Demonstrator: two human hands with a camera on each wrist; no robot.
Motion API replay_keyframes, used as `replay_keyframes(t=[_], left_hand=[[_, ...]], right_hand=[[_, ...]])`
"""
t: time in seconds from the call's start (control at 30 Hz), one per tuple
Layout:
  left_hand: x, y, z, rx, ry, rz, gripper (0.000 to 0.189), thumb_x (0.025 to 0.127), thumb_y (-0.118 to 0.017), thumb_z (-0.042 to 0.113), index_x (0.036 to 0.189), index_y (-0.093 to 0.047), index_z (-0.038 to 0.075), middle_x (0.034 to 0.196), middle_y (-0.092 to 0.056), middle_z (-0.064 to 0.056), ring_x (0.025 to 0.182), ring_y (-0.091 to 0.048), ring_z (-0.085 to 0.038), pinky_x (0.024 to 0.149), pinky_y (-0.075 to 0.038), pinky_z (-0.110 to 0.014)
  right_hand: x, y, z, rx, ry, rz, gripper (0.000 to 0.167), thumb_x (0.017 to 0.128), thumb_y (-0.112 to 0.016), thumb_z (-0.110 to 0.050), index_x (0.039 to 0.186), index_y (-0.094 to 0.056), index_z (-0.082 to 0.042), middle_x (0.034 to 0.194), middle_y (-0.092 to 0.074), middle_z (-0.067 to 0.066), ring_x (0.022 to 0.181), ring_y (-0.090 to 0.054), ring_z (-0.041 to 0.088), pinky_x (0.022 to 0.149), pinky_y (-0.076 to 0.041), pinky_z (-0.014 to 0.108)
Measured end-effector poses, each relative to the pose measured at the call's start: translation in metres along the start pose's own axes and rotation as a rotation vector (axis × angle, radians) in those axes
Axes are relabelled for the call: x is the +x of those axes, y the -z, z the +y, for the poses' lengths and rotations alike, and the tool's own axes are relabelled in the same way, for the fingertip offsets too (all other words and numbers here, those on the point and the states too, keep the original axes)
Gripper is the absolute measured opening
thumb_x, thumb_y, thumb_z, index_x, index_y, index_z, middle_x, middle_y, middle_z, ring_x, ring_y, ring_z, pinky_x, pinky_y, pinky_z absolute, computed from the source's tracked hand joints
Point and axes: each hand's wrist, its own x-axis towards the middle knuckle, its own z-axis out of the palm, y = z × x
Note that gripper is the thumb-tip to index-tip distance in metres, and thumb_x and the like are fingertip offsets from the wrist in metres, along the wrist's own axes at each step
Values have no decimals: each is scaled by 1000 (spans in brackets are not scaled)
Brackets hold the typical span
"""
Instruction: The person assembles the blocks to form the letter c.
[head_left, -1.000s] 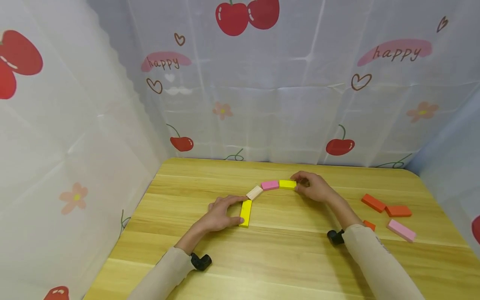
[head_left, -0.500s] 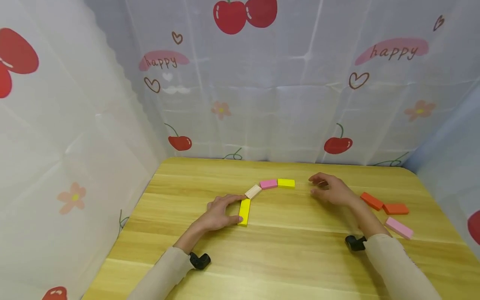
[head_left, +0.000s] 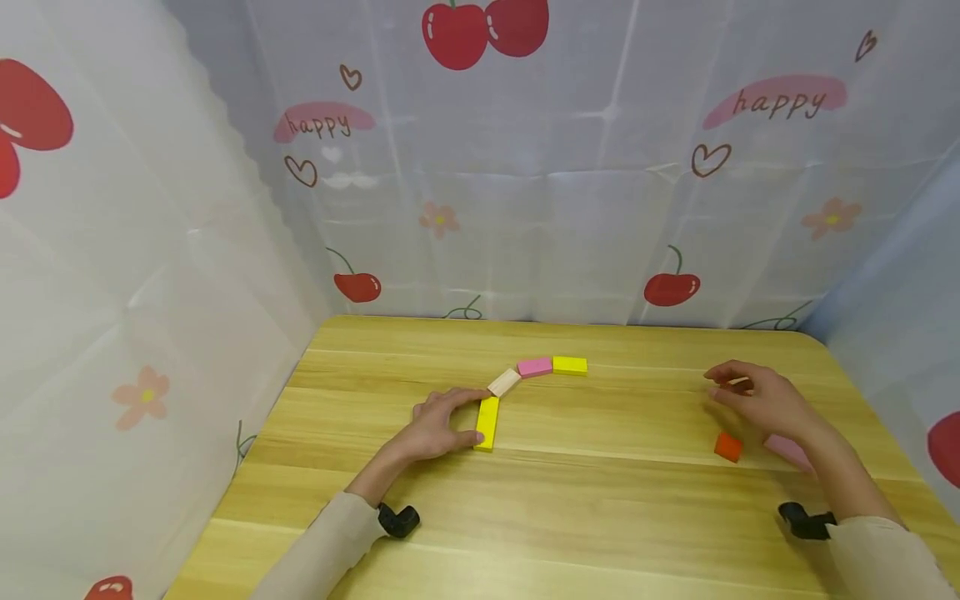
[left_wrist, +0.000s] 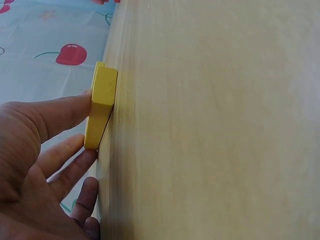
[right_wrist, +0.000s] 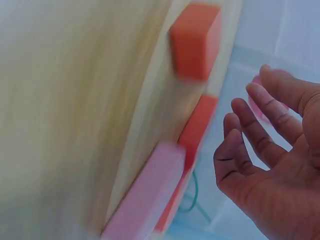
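In the head view my left hand (head_left: 435, 429) holds a yellow block (head_left: 487, 423) lengthwise on the table, thumb at its near end and index finger at its far end. The left wrist view shows the thumb against this yellow block (left_wrist: 104, 90). From it a bent row runs on: a plain wood block (head_left: 504, 382), a pink block (head_left: 535, 367) and another yellow block (head_left: 570, 366). My right hand (head_left: 765, 404) hovers at the right, fingers loosely bent with nothing between them. Below it lie an orange block (head_left: 728, 447) and a light pink block (head_left: 789, 452), partly hidden by the arm.
In the right wrist view, more orange (right_wrist: 199, 127) shows behind the light pink block (right_wrist: 147, 192). The wooden table (head_left: 600, 508) meets a cherry-printed curtain (head_left: 525, 242) at the back, and similar curtains stand at both sides.
My right hand has let go of the yellow block at the row's right end and moved right, over the loose blocks. The left hand keeps its place.
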Motion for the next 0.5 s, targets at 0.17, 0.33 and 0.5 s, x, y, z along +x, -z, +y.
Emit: replay_keyframes(t=[0.17, 0.33, 0.5], left_hand=[[1, 0, -1, 17, 1, -3, 66, 95, -83, 34, 155, -57, 36, 163, -55, 5, 142, -43, -34, 106, -24, -57], [0, 0, -2, 20, 7, 2, 66, 94, -83, 34, 155, -57, 38, 163, -55, 6, 142, -43, -33, 105, -24, -55], [0, -1, -1, 10, 5, 3, 66, 94, -83, 34, 155, -57, 38, 163, -55, 6, 142, -42, -33, 105, -25, -55]], right_hand=[[-20, 10, 21, -39, -46, -3, 36, 107, -68, -25, 131, -69, 2, 126, -71, 29, 103, -72, 37, 75, -53, 19], [-29, 13, 32, -55, -64, -4, 40, 108, -66, -25, 134, -66, 6, 128, -69, 35, 102, -74, 41, 73, -52, 20], [-31, 15, 35, -61, -67, 0, 42, 109, -66, -25, 137, -64, 6, 129, -69, 36, 105, -73, 47, 72, -52, 21]])
